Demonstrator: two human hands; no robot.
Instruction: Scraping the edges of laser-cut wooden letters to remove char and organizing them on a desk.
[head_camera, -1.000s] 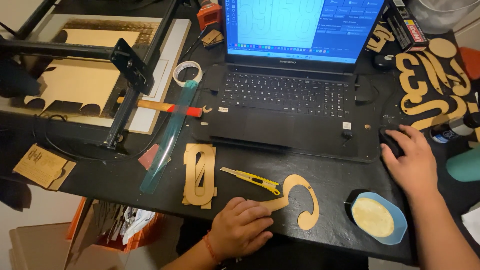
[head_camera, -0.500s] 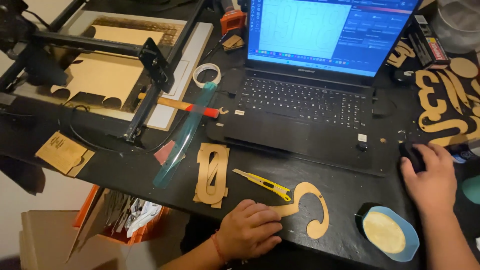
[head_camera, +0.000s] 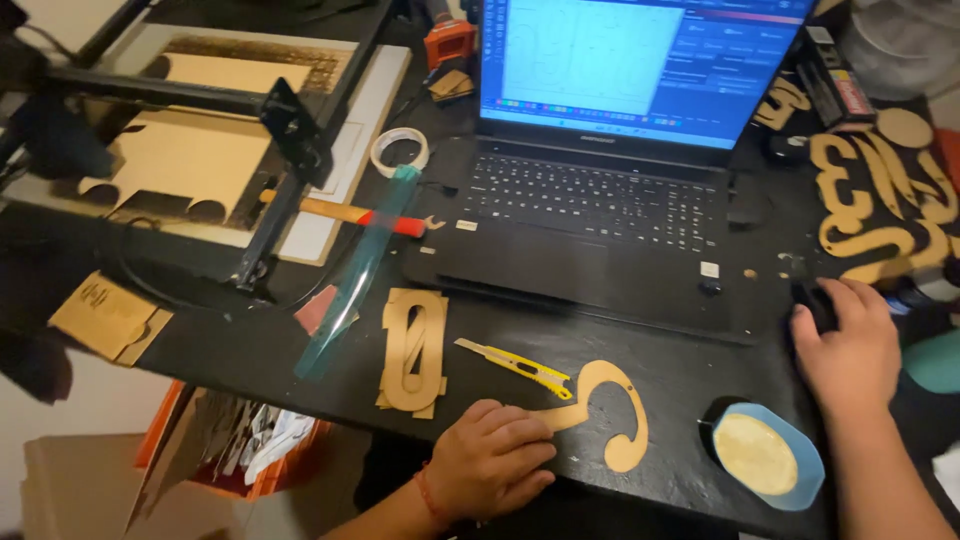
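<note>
That curved wooden cutout (head_camera: 610, 415) sits at the near edge of the black desk (head_camera: 250, 345), just in front of the laptop (head_camera: 600, 170), and your left hand (head_camera: 495, 460) lies flat with loosely curled fingers pressing on its left tail, not gripping anything. Your right hand (head_camera: 850, 345) is cupped closed over the dark mouse (head_camera: 815, 305) over on the right, so the two hands are well apart. I'd say you're working the cutting layout on screen while pinning the piece, so keep that left palm light and flat; thin cut wood like this probably snaps at the narrow curl if you lean on it. Watch the yellow utility knife (head_camera: 515, 357) lying just beside the cutout's top, almost touching it, and the blue dish (head_camera: 770, 455) near your right wrist. Further left there's a stacked cardboard cutout (head_camera: 412, 350), a clear teal ruler (head_camera: 358, 272), a tape roll (head_camera: 399, 152), and the laser cutter frame (head_camera: 200, 150) at far left, with more wooden shapes (head_camera: 880, 200) at far right. Compared with half a second ago, your hands sit on the same things; the view just swung a bit, so everything sits shifted in frame.
</note>
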